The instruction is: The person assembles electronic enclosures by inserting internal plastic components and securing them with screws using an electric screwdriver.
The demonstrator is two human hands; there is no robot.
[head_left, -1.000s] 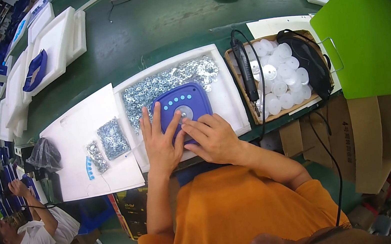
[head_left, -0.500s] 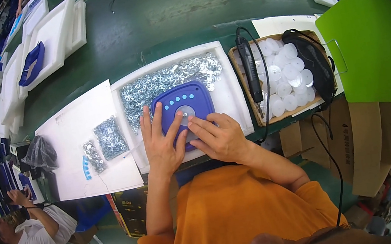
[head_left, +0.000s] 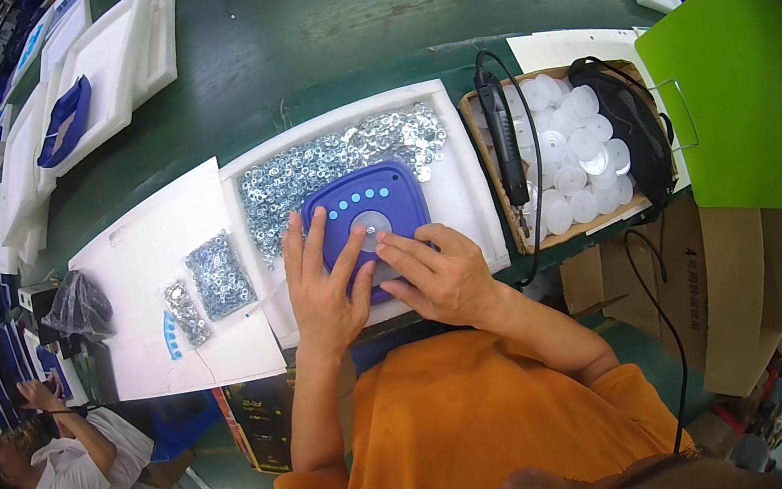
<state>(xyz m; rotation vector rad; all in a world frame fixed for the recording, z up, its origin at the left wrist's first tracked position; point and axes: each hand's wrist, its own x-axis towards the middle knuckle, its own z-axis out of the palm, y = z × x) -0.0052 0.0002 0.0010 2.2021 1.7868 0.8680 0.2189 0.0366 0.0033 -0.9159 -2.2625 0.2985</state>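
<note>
A blue plastic housing point(head_left: 410, 203) with a row of light-blue buttons lies partly on the white foam tray point(head_left: 467, 188). At its middle sits a round translucent disc point(head_left: 371, 222) with a small metal piece at its centre. My left hand point(head_left: 322, 290) lies over the housing's left side, fingers stretched and spread, the index fingertip on the disc. From the right, my right hand point(head_left: 447, 282) presses its close-set fingertips to the disc's lower right edge; its thumb sits lower on the housing. Many metal washers point(head_left: 299, 172) fill the tray's far part, behind the housing.
At right, a basket point(head_left: 579, 228) holds translucent discs point(head_left: 573, 141), a corded electric screwdriver point(head_left: 503, 142) and a black bag point(head_left: 634, 142). Bags of small metal parts point(head_left: 220, 275) lie on white board point(head_left: 134, 354) at left. A co-worker point(head_left: 89, 457) is at far left.
Both hands keep nearly the same pose on the housing and disc. The whole view has shifted slightly, and a pale item at the far top edge is now mostly out of sight.
</note>
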